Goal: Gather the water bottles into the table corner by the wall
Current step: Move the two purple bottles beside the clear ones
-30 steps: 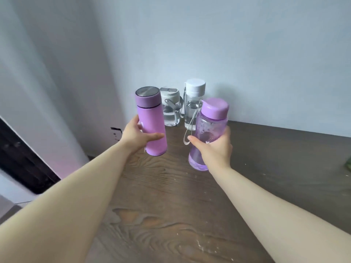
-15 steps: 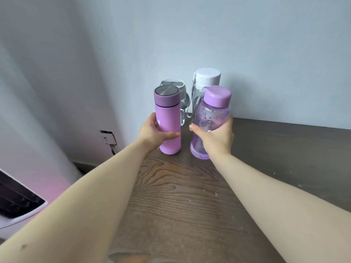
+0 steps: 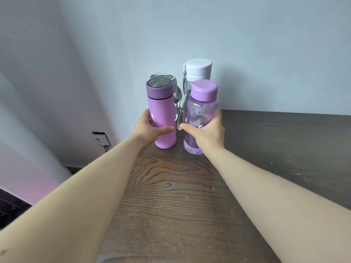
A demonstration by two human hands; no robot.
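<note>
- While both bottles hung higher a second ago, they now sit lower at frame centre on the counter (image 3: 171,196).
- Left hand (image 3: 150,128) fingers wrap the opaque purple flask (image 3: 161,114).
- Right hand (image 3: 207,133) fingers wrap the clear purple bottle (image 3: 202,109).

a pale blue-grey wall (image 3: 247,44) rises behind a dark wood-grain table (image 3: 171,205), meeting its far edge. off the table's left edge a second wall bears a white socket plate (image 3: 100,139) hanging loose. pink light tints the lower left wall.

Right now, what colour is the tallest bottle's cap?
White, on the tallest bottle's cap by the wall, head view.
</note>
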